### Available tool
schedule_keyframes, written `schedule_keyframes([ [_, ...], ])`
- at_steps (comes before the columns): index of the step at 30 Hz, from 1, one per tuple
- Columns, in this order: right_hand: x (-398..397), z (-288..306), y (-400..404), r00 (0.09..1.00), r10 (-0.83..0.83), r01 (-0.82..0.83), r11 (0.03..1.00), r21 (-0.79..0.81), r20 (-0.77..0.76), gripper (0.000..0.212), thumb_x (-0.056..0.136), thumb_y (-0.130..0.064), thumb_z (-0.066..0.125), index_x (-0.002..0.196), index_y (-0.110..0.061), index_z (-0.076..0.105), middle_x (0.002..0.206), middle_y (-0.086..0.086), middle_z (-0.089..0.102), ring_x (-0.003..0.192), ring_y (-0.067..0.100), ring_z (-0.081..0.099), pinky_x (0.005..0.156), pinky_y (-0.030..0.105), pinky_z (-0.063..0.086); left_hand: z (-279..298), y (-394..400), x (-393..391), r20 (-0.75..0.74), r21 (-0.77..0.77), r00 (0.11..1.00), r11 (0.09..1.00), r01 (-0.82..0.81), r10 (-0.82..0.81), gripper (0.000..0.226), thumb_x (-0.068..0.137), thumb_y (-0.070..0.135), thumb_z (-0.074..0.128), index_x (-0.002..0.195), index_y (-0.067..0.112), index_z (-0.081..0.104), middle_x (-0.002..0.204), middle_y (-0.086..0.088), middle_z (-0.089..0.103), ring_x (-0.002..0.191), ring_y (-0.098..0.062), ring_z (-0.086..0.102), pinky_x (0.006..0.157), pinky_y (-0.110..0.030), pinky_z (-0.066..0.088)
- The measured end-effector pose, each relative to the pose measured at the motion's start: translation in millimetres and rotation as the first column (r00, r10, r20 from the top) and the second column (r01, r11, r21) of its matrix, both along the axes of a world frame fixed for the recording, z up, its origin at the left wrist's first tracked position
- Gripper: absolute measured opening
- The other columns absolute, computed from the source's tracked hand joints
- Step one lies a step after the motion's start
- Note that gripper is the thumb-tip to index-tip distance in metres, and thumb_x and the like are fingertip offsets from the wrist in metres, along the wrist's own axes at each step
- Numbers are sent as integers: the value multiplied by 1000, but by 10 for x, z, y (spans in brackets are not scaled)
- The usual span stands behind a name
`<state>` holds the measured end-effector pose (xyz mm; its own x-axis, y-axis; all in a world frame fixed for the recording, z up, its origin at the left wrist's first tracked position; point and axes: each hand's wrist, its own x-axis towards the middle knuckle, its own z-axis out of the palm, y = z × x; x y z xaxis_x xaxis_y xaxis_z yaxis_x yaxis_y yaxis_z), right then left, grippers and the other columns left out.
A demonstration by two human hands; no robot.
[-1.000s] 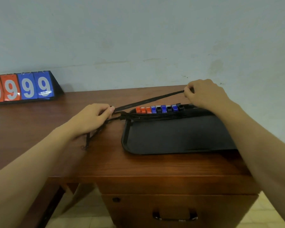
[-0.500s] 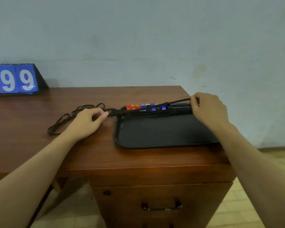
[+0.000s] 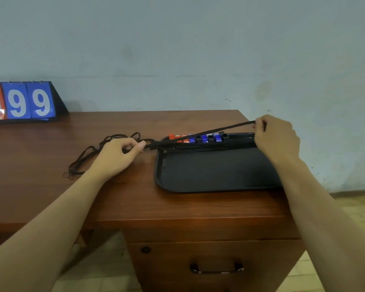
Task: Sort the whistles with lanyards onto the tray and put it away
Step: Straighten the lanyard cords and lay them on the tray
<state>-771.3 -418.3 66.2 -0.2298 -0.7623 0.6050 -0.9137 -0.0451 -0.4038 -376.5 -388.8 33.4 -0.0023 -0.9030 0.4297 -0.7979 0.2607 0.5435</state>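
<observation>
Black lanyard (image 3: 211, 131) stretches taut between both hands, left hand (image 3: 116, 157) and right hand (image 3: 276, 138) pinching its ends above the tray's (image 3: 209, 175) far whistles (image 3: 198, 137).

Matt black tray (image 3: 211, 173), glossy wooden desk (image 3: 135, 199)

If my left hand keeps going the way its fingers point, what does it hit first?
Probably the near-left corner rim of the black tray: the left hand pinches the lanyard and points right toward it, though depth is unclear.
</observation>
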Motion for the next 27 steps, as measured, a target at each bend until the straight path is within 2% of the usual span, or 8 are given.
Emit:
schedule_keyframes([
  [4, -38, 26, 60, 999, 4, -2, 999, -47, 42, 31, 106, -32, 41, 108, -18, 69, 93, 4, 67, 76, 25, 55, 70, 31, 40, 30, 45, -41, 10, 21, 999, 999, -46, 46, 50, 95, 65, 47, 76, 27, 73, 75, 4, 70, 54, -10, 55, 59, -29, 44],
  [8, -41, 18, 70, 990, 37, -19, 992, -126, 139, 31, 106, -32, 41, 110, -19, 69, 97, 4, 71, 76, 21, 59, 69, 29, 41, 60, 84, -74, 20, 47, 996, 995, -85, 84, 53, 101, 58, 41, 76, 24, 72, 59, -6, 62, 43, -10, 42, 52, -26, 37],
  [10, -49, 19, 68, 981, 52, -23, 988, -152, 186, 31, 106, -32, 40, 109, -19, 69, 97, 3, 71, 76, 20, 59, 69, 28, 40, 60, 97, -86, 22, 45, 993, 992, -115, 114, 52, 104, 51, 39, 76, 22, 71, 52, 0, 56, 42, -10, 41, 50, -26, 33],
  [14, -63, 6, 52, 975, 58, -26, 989, -149, 215, 32, 106, -33, 41, 109, -19, 69, 99, 3, 71, 78, 19, 59, 70, 28, 41, 46, 84, -104, 76, -6, 984, 987, -159, 159, 54, 106, 48, 35, 73, 21, 68, 52, 5, 53, 50, -15, 51, 55, -29, 37],
  [17, -58, -5, 45, 972, 63, -30, 989, -145, 228, 33, 106, -35, 41, 111, -20, 69, 102, 3, 72, 81, 17, 61, 72, 28, 44, 14, 18, -35, 131, -39, 964, 972, -230, 233, 60, 104, 54, 27, 69, 22, 63, 57, 2, 58, 62, -22, 56, 72, -39, 50],
  [19, -66, -6, 45, 969, 63, -30, 990, -141, 239, 33, 106, -35, 41, 112, -20, 69, 104, 3, 73, 82, 17, 60, 73, 27, 43, 9, -9, -7, 134, -48, 953, 962, -267, 271, 57, 104, 55, 27, 74, 20, 62, 64, 0, 60, 70, -25, 58, 76, -42, 50],
  [24, -71, -9, 35, 975, 43, -21, 994, -104, 216, 33, 105, -33, 41, 113, -19, 69, 103, 3, 71, 82, 18, 60, 72, 28, 44, 68, 20, 4, -65, 22, 960, 962, -273, 274, 46, 105, 50, 40, 91, 13, 64, 71, -2, 59, 63, -17, 54, 55, -30, 36],
  [27, -73, -25, 7, 979, 34, -19, 997, -77, 201, 33, 105, -34, 41, 116, -19, 69, 105, 4, 72, 83, 19, 63, 74, 30, 48, 97, 53, 19, -191, 27, 944, 963, -269, 269, 43, 103, 51, 43, 96, 15, 66, 76, -5, 63, 65, -15, 54, 56, -28, 37],
])
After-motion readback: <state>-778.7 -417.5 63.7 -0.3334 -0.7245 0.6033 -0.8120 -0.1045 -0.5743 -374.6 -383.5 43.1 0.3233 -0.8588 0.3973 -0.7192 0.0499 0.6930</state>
